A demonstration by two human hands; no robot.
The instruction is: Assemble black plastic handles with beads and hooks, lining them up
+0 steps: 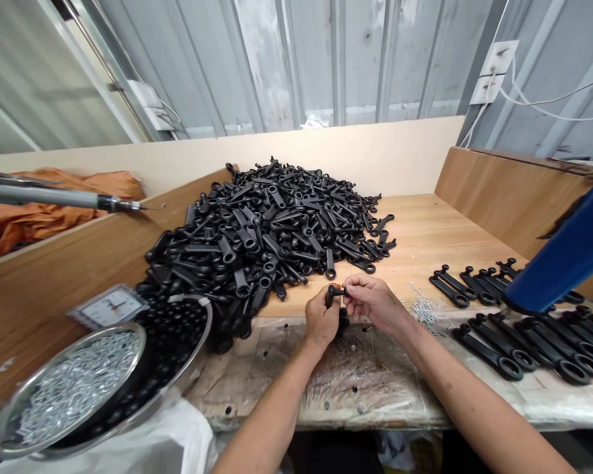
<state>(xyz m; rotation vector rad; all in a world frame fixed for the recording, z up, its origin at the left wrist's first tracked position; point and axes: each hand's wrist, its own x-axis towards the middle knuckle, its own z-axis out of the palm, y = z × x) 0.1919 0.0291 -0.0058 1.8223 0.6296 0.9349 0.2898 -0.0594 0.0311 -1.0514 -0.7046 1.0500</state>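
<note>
My left hand [321,319] is closed around a small black plastic part [333,294], held upright near the bench's front edge. My right hand [370,299] pinches at the top of that same part from the right, fingers curled together. What its fingertips hold, if anything, is too small to see. A big heap of black plastic link arms [271,227] lies just behind and to the left of both hands. A small scatter of silver pins [425,309] lies on the wood right of my right hand.
Rows of black arms [524,336] lie at the right. A steel bowl of silver pins [74,388] rests on a bowl of black round parts [178,336] at the front left, by a small scale dial [109,306]. A blue object [563,257] juts in from the right. Wooden walls [79,263] edge the bench.
</note>
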